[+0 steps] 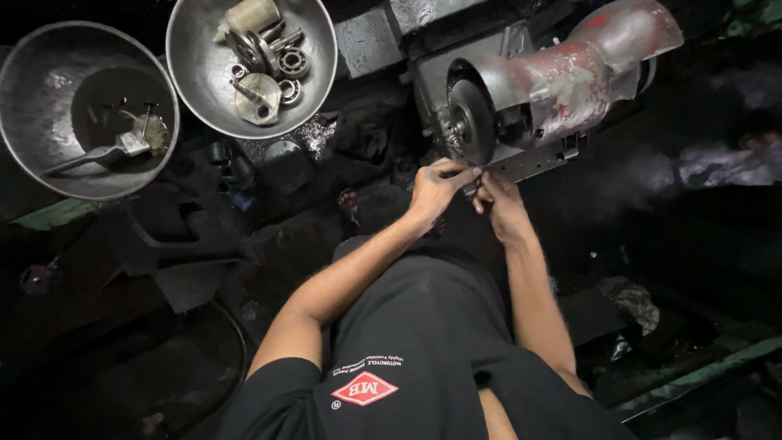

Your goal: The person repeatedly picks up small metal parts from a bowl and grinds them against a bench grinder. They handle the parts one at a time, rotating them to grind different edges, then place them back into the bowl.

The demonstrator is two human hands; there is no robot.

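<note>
I have both hands up at the grinder, close together just under its wheel. My left hand (pixel 434 186) is pinched narrow, thumb and fingers pressed on a small thin piece (pixel 475 172) that I can barely make out; it looks like a sliver of metal, too small to tell more. My right hand (pixel 494 195) is closed to a narrow pinch as well, its fingertips meeting the same piece from the other side, so the two hands touch or nearly touch at that spot. The piece sits right at the lower edge of the grinding wheel (pixel 471 122), a dark round disc standing upright on its edge.

The wheel belongs to a bench grinder (pixel 570 77) with a worn red and grey body, tilted away up and to the right. A flat metal plate (pixel 533 161) juts out beneath it, just beside my right hand.

Further left, well apart from my hands, stands a metal bowl (pixel 314 65) holding bearings, a gear and other round machine parts. Beside it, at the far left, is a second, larger metal bowl (pixel 32 90) with a small brush-like tool lying in dark liquid. The surroundings are dark and grimy, with scraps I cannot identify.
</note>
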